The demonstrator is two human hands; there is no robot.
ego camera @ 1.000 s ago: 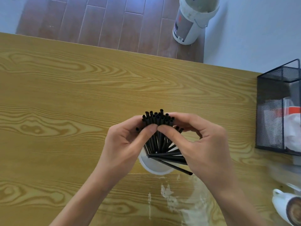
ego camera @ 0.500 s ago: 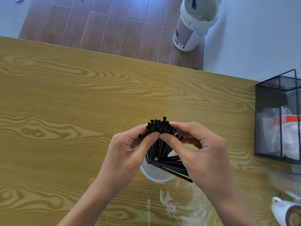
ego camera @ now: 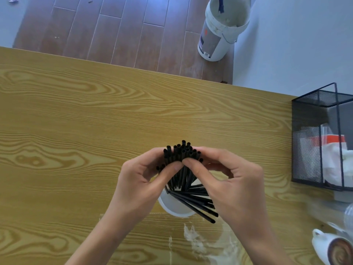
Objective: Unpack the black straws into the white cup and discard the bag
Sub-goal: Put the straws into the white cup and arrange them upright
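Both hands are meeting at the lower centre of the frame, right over the cup. The left hand is curling its fingers and thumb around the left side of the straws, and the right hand is doing the same from the right, so the bundle is being clamped between them, thumb tips almost touching at the front. The open straw ends are poking up just above the fingers, fanning slightly. The lower ends are standing in the cup, which is sitting on the desk directly beneath the hands; only its white rim and part of its wall are showing between the wrists. A few straws are leaning far over, slanting down to the right across the rim and passing under the right palm, their tips jutting out past the cup.

Below the cup, at the bottom centre, a clear bag is lying flat and crinkled on the desk, close to the cup; whether anything is in it, I cannot tell. At the right edge, a black mesh bin is standing on the desk, holding white and orange crumpled material. In the lower right corner a mug is lying on its side. Top right, on the floor beyond the desk, a white bucket is standing with a blue-handled item inside.
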